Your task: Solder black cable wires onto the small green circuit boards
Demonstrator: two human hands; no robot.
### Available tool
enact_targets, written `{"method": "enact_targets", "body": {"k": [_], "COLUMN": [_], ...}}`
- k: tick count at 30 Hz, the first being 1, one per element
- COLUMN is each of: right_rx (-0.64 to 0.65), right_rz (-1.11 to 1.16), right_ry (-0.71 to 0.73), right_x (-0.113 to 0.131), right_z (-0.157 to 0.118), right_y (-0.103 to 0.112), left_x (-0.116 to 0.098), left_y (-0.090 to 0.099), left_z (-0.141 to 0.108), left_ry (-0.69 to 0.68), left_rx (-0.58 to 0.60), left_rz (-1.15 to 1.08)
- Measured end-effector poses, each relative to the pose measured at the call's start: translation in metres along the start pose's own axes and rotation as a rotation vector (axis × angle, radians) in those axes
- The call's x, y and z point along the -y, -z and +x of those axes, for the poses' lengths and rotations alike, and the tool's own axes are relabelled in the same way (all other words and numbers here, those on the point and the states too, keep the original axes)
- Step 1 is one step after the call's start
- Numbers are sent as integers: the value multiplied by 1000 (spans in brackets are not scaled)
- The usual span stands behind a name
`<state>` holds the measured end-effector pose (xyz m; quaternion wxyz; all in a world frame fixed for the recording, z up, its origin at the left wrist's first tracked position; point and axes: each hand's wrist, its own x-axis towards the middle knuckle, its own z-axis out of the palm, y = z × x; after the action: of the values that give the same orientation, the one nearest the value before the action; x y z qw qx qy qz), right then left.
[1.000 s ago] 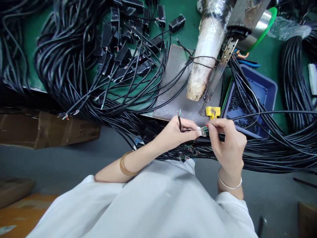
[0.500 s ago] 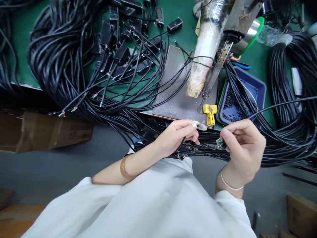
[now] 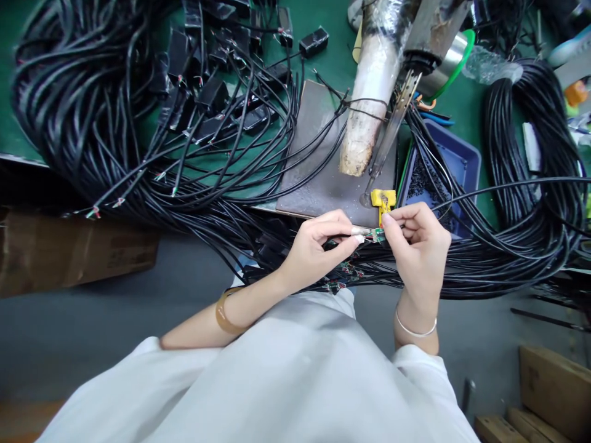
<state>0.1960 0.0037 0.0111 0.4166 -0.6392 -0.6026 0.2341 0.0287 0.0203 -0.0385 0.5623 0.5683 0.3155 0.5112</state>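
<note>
A small green circuit board (image 3: pixel 378 235) is pinched between the thumb and fingers of my right hand (image 3: pixel 415 246), just in front of a yellow clip (image 3: pixel 383 199) at the bench edge. My left hand (image 3: pixel 318 249) pinches a thin black cable close to the board's left end. Fine wires show between the fingertips and the board; whether they touch it is too small to tell. White wrapping covers some fingertips of my left hand. Below the hands, more small boards with wires (image 3: pixel 335 287) lie among black cables along the edge.
A soldering iron (image 3: pixel 392 132) and a wrapped tube (image 3: pixel 362 123) hang over a grey plate (image 3: pixel 314 141). Large black cable bundles (image 3: pixel 92 104) lie left, another coil (image 3: pixel 503 129) right. A blue tray (image 3: pixel 466 160) holds small black pieces. A cardboard box (image 3: pixel 78 252) stands lower left.
My right hand has moved left with the board, up to my left hand. The left thumb and fingers have closed together near the board. The whole view has shifted slightly.
</note>
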Motion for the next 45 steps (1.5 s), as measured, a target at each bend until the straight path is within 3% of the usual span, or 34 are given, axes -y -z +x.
{"method": "enact_targets", "body": {"k": [10,24,33,35,37,40,42,45], "right_rx": [21,-34,-49,-113,-255,-427,-413,-288], "right_rz": [-21,-97,-142,-170,-181,-73,-7,-79], "right_ry": [10,118,183,274,399,491,463,437], "right_x": [0,-4,-7,-9,-11,-13,-13,-14], "right_z": [1,4,5,3,-3,-14,-20,-20], "right_y": [-4,-12,-17,-14,-8,0,3,1], "left_x": [1,-8,-12,-12,-12,-10,-10,-11], "left_y": [-2,-2,-4,-3,0,6,8,8], "left_z": [4,15,18,21,24,29,31,32], "left_ry": [-49,221,200,235,279,332,346,341], "left_rx": [-13,7,-22,-41,-58,-74,-72,-61], "left_rz": [98,80,106,73,59,61,59,50]}}
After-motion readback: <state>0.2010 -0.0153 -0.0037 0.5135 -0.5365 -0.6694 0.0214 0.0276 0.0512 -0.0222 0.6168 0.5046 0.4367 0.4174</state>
